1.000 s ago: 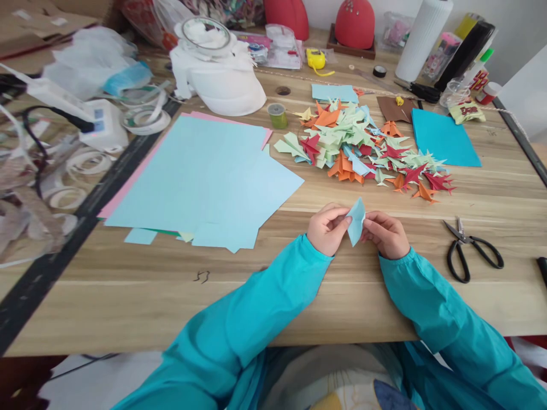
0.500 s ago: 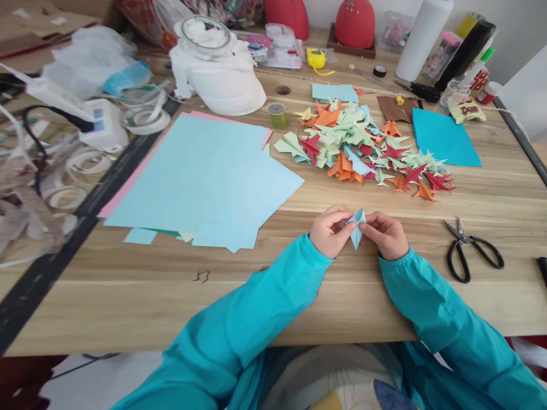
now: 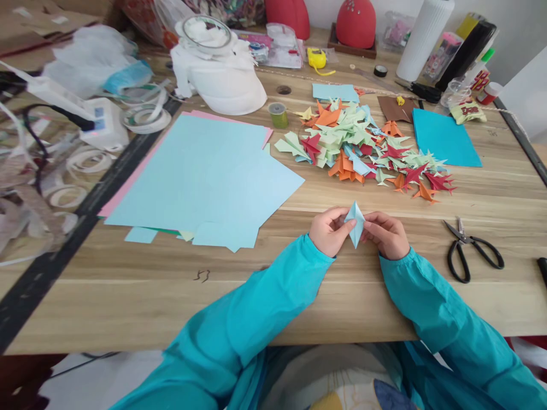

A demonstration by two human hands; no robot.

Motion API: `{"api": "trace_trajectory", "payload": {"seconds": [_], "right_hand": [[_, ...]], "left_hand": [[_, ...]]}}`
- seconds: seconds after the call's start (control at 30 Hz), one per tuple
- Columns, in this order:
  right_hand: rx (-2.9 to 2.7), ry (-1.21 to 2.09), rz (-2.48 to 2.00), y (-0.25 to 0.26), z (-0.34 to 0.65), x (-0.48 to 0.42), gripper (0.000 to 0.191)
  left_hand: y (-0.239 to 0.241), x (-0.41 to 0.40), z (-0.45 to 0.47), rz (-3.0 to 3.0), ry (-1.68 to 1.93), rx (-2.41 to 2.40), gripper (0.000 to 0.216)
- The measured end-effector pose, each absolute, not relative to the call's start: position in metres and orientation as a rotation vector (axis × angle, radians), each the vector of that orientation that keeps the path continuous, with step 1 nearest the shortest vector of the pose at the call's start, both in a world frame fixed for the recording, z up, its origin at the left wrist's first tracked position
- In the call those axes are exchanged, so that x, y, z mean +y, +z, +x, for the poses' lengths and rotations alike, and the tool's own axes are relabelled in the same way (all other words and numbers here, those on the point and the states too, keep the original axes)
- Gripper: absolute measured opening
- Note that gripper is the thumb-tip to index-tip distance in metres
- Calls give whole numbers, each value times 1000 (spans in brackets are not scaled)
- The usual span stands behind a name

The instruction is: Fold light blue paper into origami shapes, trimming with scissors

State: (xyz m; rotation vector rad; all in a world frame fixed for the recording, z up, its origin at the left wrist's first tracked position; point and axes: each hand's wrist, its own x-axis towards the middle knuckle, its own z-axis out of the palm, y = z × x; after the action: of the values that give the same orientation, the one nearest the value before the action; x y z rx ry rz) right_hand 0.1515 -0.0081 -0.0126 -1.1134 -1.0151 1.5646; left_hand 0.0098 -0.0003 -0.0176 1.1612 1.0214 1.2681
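Note:
A small light-blue folded paper (image 3: 355, 223), shaped like a narrow upright diamond, is held just above the table. My left hand (image 3: 331, 230) pinches its left side, thumb lying on the front face. At the right edge of the paper, the thumb and fingers of my right hand (image 3: 387, 234) are closed on it too. Beyond my hands spreads a heap of folded paper pieces (image 3: 348, 134) in green, orange, red and blue. Black-handled scissors (image 3: 464, 242) lie with blades apart to the right of my right hand.
Large light-blue paper sheets (image 3: 196, 171) lie on the left over pink ones. Bright blue paper (image 3: 444, 136) is at the back right. A green spool (image 3: 278, 115), a white cap (image 3: 217, 80) and a yellow tape measure (image 3: 316, 58) stand farther back. Tape rolls (image 3: 147, 117) crowd the left side.
The folded paper's top flap has gone from an open, curved pocket to a flat point, making a diamond. Both hands have stayed almost in place.

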Motion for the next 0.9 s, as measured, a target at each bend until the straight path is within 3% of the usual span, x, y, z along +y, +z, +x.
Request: {"api": "trace_trajectory", "payload": {"seconds": [0.5,0.9], "right_hand": [[-937,1575,-1132,-12,151,-9,14],[-1046,1519,-1185,-9,149,-8,24]], "left_hand": [[-21,0,10,1301,1332,1024,21],[-14,0,8,1350,1280,1015,18]]}}
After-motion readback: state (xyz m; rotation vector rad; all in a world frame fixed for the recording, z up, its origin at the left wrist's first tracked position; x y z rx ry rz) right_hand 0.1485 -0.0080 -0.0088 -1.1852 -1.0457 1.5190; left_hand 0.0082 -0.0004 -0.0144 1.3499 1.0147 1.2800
